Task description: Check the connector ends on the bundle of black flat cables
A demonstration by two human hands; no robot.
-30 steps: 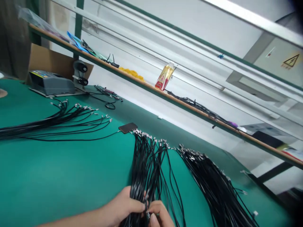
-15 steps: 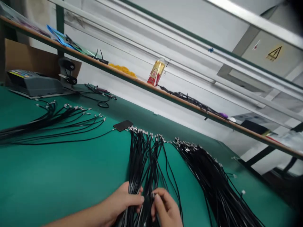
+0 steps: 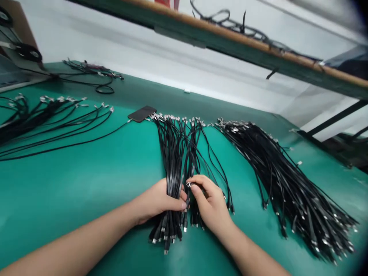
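My left hand [image 3: 156, 201] wraps around a bundle of flat black cables [image 3: 172, 153] and holds it against the green mat [image 3: 71, 184]. Its metal-tipped ends fan out below my grip. My right hand [image 3: 208, 200] sits just beside it, with thumb and forefinger pinching a small metal connector [image 3: 188, 184] at one cable's end. To the right lies a large pile of black cables [image 3: 284, 184]. Another spread of cables [image 3: 54, 119] lies to the left.
A black phone [image 3: 142, 114] lies on the mat at the top of the bundle. A small tangle of thin cables [image 3: 92, 69] sits further back. Above runs a wood-edged shelf [image 3: 230, 38] holding a coiled black cable [image 3: 230, 23].
The view has tilted down and the shelf items have moved up out of frame. My hands have drawn back from the bundle's middle, and its lower ends now show below them.
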